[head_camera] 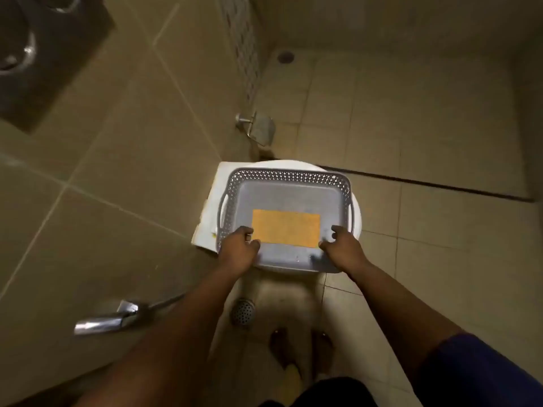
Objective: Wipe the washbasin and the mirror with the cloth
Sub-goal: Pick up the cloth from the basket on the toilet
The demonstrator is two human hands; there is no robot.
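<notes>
While both hands' grip clamps the grey basket rim, a flat orange rectangular cloth lies inside.

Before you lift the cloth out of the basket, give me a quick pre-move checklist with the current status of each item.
1. Cloth located: the orange cloth lies flat inside the grey basket. Ok.
2. Cloth free to lift: nothing lies on it. Ok.
3. Basket supported: it sits on the white toilet, but its near edge overhangs. Cannot tell if stable.
4. Hands placed: left hand and right hand curl over the basket's near rim, one on each side of the cloth. Ok.
5. Cloth gripped: neither hand holds it yet. Not ok.
6. Washbasin and mirror in sight: only a dark counter corner shows at top left. Cannot tell.
</notes>
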